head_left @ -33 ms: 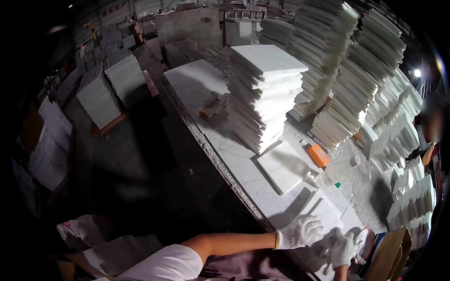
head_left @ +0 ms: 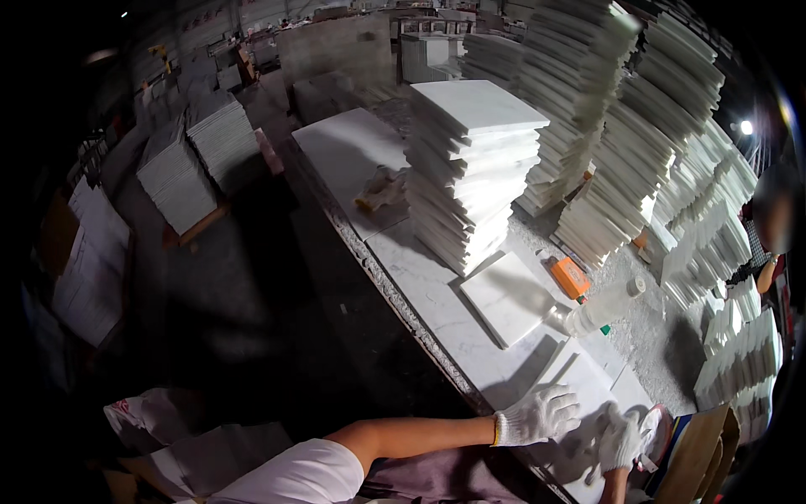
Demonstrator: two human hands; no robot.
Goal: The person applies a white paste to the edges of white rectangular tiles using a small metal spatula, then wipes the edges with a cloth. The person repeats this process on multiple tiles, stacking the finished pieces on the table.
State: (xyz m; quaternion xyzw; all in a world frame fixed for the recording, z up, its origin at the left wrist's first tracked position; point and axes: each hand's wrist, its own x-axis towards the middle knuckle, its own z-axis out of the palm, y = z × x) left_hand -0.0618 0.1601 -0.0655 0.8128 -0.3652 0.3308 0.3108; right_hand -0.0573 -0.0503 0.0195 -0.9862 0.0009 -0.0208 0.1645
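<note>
My gloved left hand [head_left: 537, 417] lies open on the white slab [head_left: 578, 368], which rests on the tabletop [head_left: 428, 284] near the clear bottle [head_left: 598, 314]. My right hand [head_left: 620, 440], beside it, is curled; whether it grips anything, I cannot tell.

My left arm [head_left: 424, 437] bends at the elbow and reaches out to the right. My white-gloved left hand [head_left: 537, 416] is palm down with loose fingers. My white-gloved right hand [head_left: 620, 438] is near it, pointing away from me.
</note>
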